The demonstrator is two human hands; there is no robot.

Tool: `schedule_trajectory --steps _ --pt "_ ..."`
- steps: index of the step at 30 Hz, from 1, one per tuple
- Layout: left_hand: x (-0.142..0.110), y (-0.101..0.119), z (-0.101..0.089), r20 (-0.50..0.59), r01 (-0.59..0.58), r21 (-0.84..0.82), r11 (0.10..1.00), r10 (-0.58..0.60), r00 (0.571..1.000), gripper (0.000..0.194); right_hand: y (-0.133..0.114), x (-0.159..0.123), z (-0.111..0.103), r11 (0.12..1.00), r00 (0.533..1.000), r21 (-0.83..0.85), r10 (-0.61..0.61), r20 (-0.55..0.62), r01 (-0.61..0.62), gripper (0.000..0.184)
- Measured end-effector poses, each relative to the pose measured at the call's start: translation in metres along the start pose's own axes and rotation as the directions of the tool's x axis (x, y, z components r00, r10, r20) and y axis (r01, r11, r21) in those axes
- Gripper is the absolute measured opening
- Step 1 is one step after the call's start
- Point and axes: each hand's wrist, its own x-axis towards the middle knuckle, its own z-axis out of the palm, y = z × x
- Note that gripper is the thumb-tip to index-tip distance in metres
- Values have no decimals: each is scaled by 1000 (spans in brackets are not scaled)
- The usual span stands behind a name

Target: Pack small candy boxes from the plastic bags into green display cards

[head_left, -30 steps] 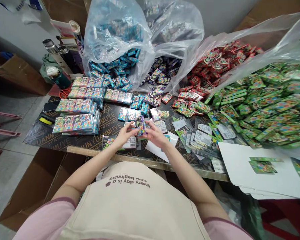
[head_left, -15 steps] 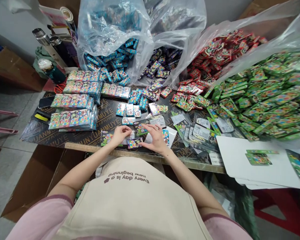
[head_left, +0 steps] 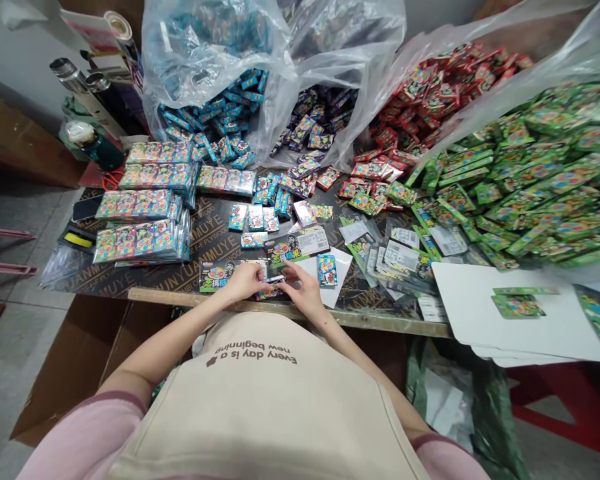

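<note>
Close to the table's front edge, my left hand (head_left: 247, 281) and my right hand (head_left: 303, 287) meet around a small purple box (head_left: 269, 292). The fingers of both hands are closed on its ends and partly cover it. Under and beside my left hand lies a printed black and green header card (head_left: 215, 275). Just behind my hands there is another printed card (head_left: 286, 251) with a barcode label (head_left: 314, 241). To the right of my right hand, a blue box (head_left: 327, 270) lies on a white sheet (head_left: 341, 280).
Stacks of wrapped box sets (head_left: 135, 240) stand at left. Behind are clear bags of blue (head_left: 220, 107), purple (head_left: 307, 123) and red boxes (head_left: 430, 100), with a green pile (head_left: 530, 193) at right. Several barcoded sleeves (head_left: 400, 257) and white boards (head_left: 480, 313) lie at right.
My right hand has drawn in from a wide spread, and my left hand has come down to the purple box. The view has shifted slightly.
</note>
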Motion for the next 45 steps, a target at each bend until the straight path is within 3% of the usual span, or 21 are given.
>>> schedule_trajectory --steps 2,5,7,9,13,16,18,20,22,24,26,31,35,39,43,45 --pt "0 1 2 17 88 -331 939 -88 996 40 -8 1 -2 993 992 -59 -109 -66 105 73" --pt "-1 7 4 68 174 -699 694 -178 982 47 -21 3 -3 970 979 -152 -200 -47 191 87" --pt "-4 11 3 63 158 -782 603 -176 982 52 -25 5 -4 965 978 -179 -203 -49 191 80" --pt "-6 13 0 71 143 -782 606 -142 987 53 -26 8 -6 956 974 -204 -225 -38 213 76" --pt "-10 12 -6 129 144 -716 683 -73 989 50 -25 16 -19 930 953 -212 -296 57 301 86" --pt "-11 9 -6 120 113 -681 723 -42 992 47 -28 22 -29 924 941 -183 -322 107 337 80" --pt "-11 6 -7 87 41 -593 804 14 996 43 -29 25 -33 925 945 -197 -308 107 324 76" --pt "-12 2 -10 -23 -112 -368 923 112 993 42 -26 26 -33 923 955 -244 -285 83 297 72" --pt "-14 -4 -14 -99 -252 -1 968 251 963 62 -20 24 -31 908 961 -318 -271 48 272 69" --pt "-15 -13 -17 -46 -308 315 898 339 940 92 -12 21 -27 887 964 -385 -261 38 256 65" --pt "-16 -22 -17 30 -318 449 835 341 939 107 -5 18 -23 878 966 -405 -251 65 255 62" --pt "-15 -32 -17 -20 -357 344 868 387 922 114 3 18 -21 949 972 -222 -198 129 224 68" --pt "-13 -28 -19 -7 -429 278 859 449 894 110 2 30 -25 966 947 -107 -205 245 237 78" --pt "-10 -23 -20 -6 -400 339 852 427 904 100 -7 31 -23 939 942 -219 -202 269 264 90" --pt "-5 -13 -19 104 -392 521 758 399 911 85 -5 47 -33 885 904 -266 -299 305 382 72" --pt "-5 -7 -16 187 -408 613 677 377 907 77 8 76 -51 867 947 -387 -260 188 315 59"
